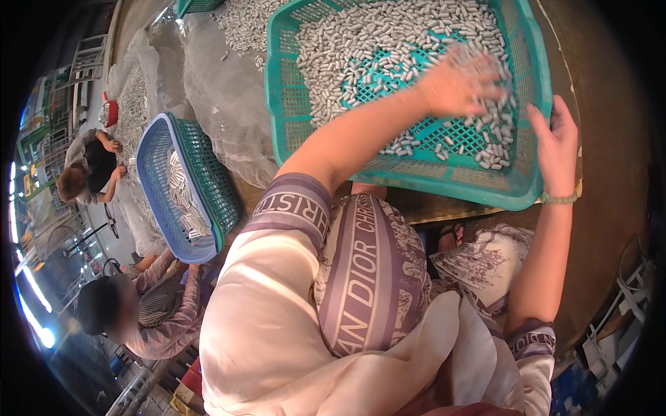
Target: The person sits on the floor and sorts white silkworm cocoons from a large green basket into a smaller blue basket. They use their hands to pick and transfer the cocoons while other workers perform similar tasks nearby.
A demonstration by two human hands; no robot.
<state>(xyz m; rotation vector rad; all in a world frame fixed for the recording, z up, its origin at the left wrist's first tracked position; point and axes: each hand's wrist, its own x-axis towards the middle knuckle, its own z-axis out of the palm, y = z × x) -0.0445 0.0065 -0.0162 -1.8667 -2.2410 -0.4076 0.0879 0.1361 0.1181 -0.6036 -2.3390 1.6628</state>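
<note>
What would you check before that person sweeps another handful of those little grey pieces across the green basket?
1. Right hand gripping the rim of the teal basket: ok.
2. Left hand in the small grey cylinders: ok, though blurred.
3. Basket tilted toward the person, pieces gathered at the near corner: ok.
4. Pieces spilling over the near rim: cannot tell.
5. Co-worker's blue basket apart from the teal one: ok.

We see no packages, labels, signs or screens here; the only lettering is woven into the purple bands of the person's patterned clothing [361, 277], running across the lower middle of the view.
</note>
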